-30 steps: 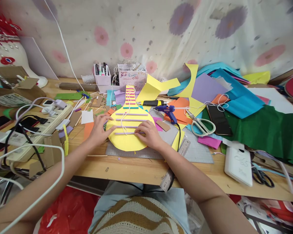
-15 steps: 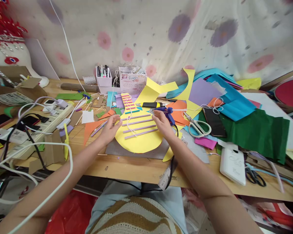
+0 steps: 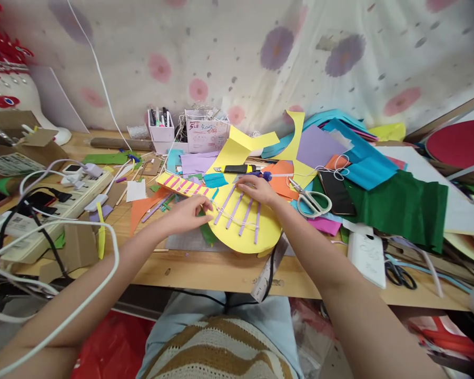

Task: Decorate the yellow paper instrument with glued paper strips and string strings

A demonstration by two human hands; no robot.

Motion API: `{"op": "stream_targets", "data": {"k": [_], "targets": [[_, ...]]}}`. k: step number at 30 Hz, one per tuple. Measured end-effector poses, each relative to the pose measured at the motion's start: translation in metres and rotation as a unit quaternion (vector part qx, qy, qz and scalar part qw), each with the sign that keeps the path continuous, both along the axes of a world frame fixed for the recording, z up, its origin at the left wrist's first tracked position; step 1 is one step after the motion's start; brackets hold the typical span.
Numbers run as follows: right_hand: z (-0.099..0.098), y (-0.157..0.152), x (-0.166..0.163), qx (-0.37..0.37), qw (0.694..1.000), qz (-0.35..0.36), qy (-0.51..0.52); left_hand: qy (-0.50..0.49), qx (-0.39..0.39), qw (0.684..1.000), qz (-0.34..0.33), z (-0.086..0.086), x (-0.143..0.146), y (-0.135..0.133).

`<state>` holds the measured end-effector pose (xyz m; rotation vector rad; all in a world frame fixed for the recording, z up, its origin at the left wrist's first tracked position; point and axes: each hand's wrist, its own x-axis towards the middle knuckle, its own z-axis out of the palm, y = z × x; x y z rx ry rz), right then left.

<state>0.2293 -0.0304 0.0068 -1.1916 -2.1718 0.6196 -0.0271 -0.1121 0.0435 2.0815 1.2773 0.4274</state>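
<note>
A yellow paper cut-out shaped like a stringed instrument point(image 3: 243, 229) lies on the wooden table point(image 3: 205, 271), its neck with pink bars pointing left and purple strips crossing its round body. My left hand point(image 3: 187, 215) rests on the cut-out where neck meets body, fingers stretched forward and pressing down. At the body's far edge my right hand point(image 3: 256, 189) has its fingers curled over the rim, gripping it. A white string runs along the cut-out.
Scissors point(image 3: 312, 200), a black phone point(image 3: 337, 190) and piled coloured paper sheets point(image 3: 379, 179) lie to the right. A power strip with cables point(image 3: 59, 197) fills the left. Pen holders point(image 3: 160, 126) stand at the back. A metal ruler point(image 3: 266, 273) overhangs the front edge.
The yellow cut-out has been turned anticlockwise, so its neck now points left instead of away. Both hands moved with it; my right hand went from the lowest purple strip to the far rim.
</note>
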Motion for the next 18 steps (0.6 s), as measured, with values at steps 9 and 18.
{"op": "stream_targets", "data": {"k": [9, 18], "targets": [[-0.013, -0.045, 0.002, 0.120, 0.989, -0.068, -0.062, 0.100, 0.092, 0.967, -0.214, -0.006, 0.044, 0.035], [-0.024, -0.058, -0.002, 0.093, 0.989, -0.050, -0.103, 0.114, -0.003, 0.971, -0.209, 0.008, 0.044, 0.025]]}}
